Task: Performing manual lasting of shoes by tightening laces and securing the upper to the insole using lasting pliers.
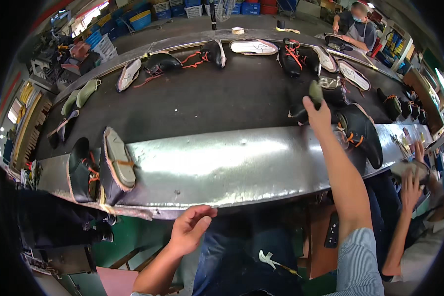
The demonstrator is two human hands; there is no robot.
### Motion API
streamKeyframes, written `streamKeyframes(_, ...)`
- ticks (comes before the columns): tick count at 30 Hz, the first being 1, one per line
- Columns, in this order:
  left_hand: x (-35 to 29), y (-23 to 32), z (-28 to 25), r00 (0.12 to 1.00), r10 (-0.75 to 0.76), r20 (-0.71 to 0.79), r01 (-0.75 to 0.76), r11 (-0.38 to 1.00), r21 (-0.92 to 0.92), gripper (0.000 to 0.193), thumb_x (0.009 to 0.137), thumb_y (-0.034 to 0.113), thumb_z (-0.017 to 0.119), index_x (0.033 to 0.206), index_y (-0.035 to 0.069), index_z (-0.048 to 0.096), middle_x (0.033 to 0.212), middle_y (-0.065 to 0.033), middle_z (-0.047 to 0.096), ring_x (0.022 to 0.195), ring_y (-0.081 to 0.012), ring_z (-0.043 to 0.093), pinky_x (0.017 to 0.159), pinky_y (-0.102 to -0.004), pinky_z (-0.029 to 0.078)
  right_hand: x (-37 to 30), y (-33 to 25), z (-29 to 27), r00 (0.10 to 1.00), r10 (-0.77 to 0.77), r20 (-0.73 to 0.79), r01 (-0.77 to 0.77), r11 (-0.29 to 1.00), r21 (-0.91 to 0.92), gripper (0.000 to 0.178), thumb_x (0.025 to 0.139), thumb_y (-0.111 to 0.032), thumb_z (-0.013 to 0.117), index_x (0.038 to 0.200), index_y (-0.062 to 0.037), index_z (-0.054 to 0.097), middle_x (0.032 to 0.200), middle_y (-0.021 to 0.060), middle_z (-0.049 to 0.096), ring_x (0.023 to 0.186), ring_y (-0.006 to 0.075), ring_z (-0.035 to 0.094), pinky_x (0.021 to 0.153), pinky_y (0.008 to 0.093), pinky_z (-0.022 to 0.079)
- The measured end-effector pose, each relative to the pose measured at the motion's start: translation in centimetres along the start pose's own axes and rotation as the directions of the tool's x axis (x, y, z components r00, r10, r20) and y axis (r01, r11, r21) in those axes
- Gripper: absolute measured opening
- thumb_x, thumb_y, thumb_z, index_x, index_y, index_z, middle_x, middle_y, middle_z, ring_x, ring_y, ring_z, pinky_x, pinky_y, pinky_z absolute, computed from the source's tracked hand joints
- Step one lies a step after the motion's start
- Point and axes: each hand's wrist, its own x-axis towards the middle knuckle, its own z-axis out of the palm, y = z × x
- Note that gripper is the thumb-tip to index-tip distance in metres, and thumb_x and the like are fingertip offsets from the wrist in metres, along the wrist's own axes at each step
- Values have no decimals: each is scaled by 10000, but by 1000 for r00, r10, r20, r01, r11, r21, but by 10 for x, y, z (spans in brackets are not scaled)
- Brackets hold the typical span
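In the head view, a black shoe (306, 106) on the dark conveyor belt (207, 98), right of centre, is being gripped by the right hand (316, 111); a firm hold around the last seems advisable. The left hand (190, 229) (empty, fingers loosely curled) is being held low at the bottom centre, well apart from it.
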Motion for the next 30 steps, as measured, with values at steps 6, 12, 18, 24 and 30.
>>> streamKeyframes(6,62,3,-11,831,548,94,-372,422,827,341,826,48,698,1149,-10,601,1092,-163,670,1010,-321,645,903,-399,505,-22,43,21,994,-93,51,104,947,-305,619,937,-344,620,1317,120,467,1238,291,595,1185,437,554,989,440,457)
streamKeyframes(12,67,-10,-11,828,538,156,-273,144,951,414,737,166,754,1108,29,631,1061,-139,669,1023,-321,634,853,-397,436,-41,32,31,856,-461,234,515,806,-293,394,905,-221,621,1225,6,581,1134,241,620,1098,389,583,991,462,432)
streamKeyframes(18,72,-11,5,800,580,152,-278,135,951,394,745,150,742,1105,34,632,1057,-132,669,1023,-320,633,843,-398,440,16,54,30,853,-330,405,459,844,-279,287,951,-171,534,1201,-50,605,1090,152,630,1073,349,584,956,464,424)
streamKeyframes(24,67,-19,-5,779,616,117,-253,139,957,348,767,149,715,1094,59,635,1057,-106,674,1033,-303,631,827,-392,438,-189,-2,-58,725,-535,435,658,724,-207,233,852,-166,637,1034,-22,609,979,186,605,934,394,560,841,492,439)
streamKeyframes(30,73,-17,1,783,614,103,-268,183,946,300,772,150,706,1053,74,630,1010,-79,668,1008,-282,624,802,-394,433,-460,-4,-169,518,120,847,228,935,-273,497,770,-395,799,1049,-40,592,925,141,611,933,371,599,822,449,509)
